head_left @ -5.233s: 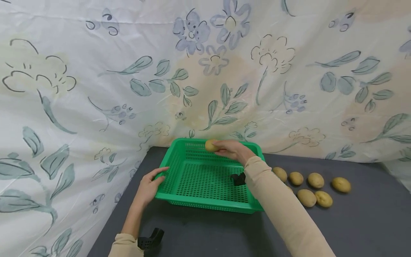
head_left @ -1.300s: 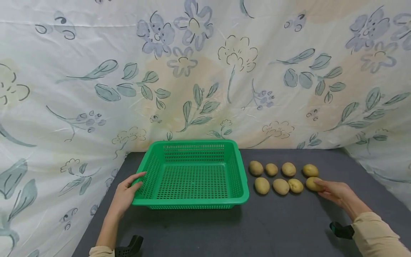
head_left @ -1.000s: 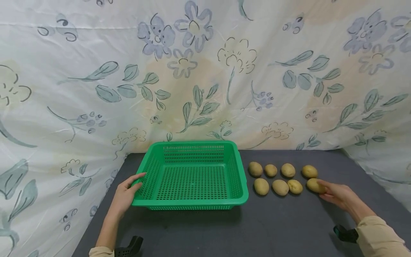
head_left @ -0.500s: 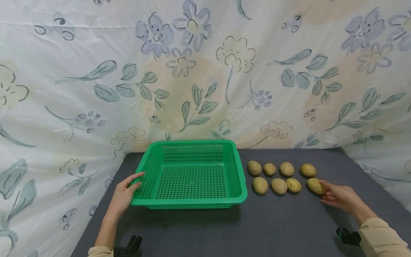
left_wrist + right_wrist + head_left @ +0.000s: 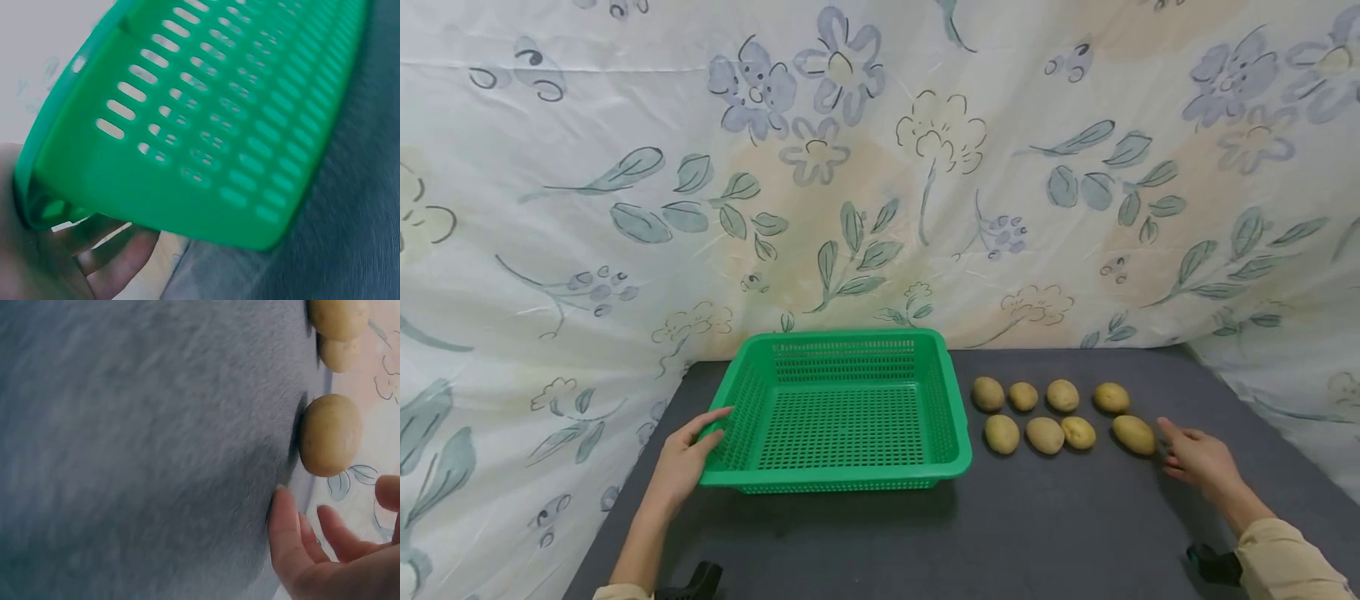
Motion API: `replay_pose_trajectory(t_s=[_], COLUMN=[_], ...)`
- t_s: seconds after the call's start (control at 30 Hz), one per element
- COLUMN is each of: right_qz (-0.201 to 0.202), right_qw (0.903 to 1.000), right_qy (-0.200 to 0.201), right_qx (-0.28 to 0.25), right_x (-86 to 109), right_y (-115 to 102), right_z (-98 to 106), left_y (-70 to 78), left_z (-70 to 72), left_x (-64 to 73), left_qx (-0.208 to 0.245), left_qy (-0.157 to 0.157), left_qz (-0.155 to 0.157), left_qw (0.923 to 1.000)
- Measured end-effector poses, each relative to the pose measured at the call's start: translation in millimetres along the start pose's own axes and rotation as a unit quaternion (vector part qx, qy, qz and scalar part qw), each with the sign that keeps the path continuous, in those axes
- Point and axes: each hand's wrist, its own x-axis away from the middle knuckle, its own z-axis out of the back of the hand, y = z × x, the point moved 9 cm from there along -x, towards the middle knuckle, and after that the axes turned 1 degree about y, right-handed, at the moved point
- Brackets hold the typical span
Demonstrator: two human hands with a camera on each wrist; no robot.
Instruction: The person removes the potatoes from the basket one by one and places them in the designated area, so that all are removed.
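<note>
A green plastic basket [image 5: 835, 477] with slotted walls and floor stands left of centre on the dark table. My left hand [image 5: 676, 467] grips its left rim, thumb on top; in the left wrist view its fingers [image 5: 119, 256] curl beneath the rim. To the right of the basket, several potatoes lie in two rows. At the right end of the front row is an oval yellow potato [image 5: 1133, 435], tilted slightly. Just right of it, my right hand [image 5: 1204, 460] holds nothing. The right wrist view shows a gap between its spread fingertips and the nearest potato [image 5: 330, 435].
In the back row sit a larger potato [image 5: 988, 394] near the basket and a yellow one [image 5: 1111, 398] at the right end. A floral cloth [image 5: 940, 208] hangs behind the table and along its sides. Black wrist mounts [image 5: 1216, 565] jut out below the hands.
Earlier my right hand held a potato above the basket, then set it at the front row's right end. Now it has let go and drawn back rightward. The left hand keeps its grip.
</note>
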Motion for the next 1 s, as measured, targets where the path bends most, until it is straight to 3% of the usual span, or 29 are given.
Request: replay_pose_trajectory(t_s=[0.13,0.3,0.4,0.57,0.77,0.9,1.0], right_qz=[0.047,0.107,0.126,0.149,0.200,0.225,0.236], right_qw=[0.9912,0.9619,0.9457,0.9292,0.8956,0.8770,0.8695], right_qy=[0.046,0.088,0.085,0.089,0.135,0.151,0.157], right_qx=[0.115,0.236,0.287,0.326,0.374,0.397,0.405], right_x=[-4.2,-11.2,-15.5,-19.5,-24.5,-27.2,-30.9], right_y=[-5,-6,-3,-7,-43,-77,-110], right_z=[9,16,17,22,31,31,26], left_y=[1.8,9.1,19.1,35.6,46.2,52.0,62.2], left_z=[-0.4,-3.2,-3.7,-3.5,1.6,4.2,7.9], left_x=[-3.1,-6.4,-7.0,-12.2,-34.6,-54.3,-70.3], left_qx=[-0.051,-0.127,-0.166,-0.219,-0.280,-0.345,-0.394], left_qy=[-0.001,-0.001,0.002,-0.001,-0.011,-0.028,-0.035], left_qz=[-0.009,-0.024,-0.059,-0.133,-0.189,-0.190,-0.175], left_qw=[0.9987,0.9916,0.9843,0.9665,0.9412,0.9188,0.9017])
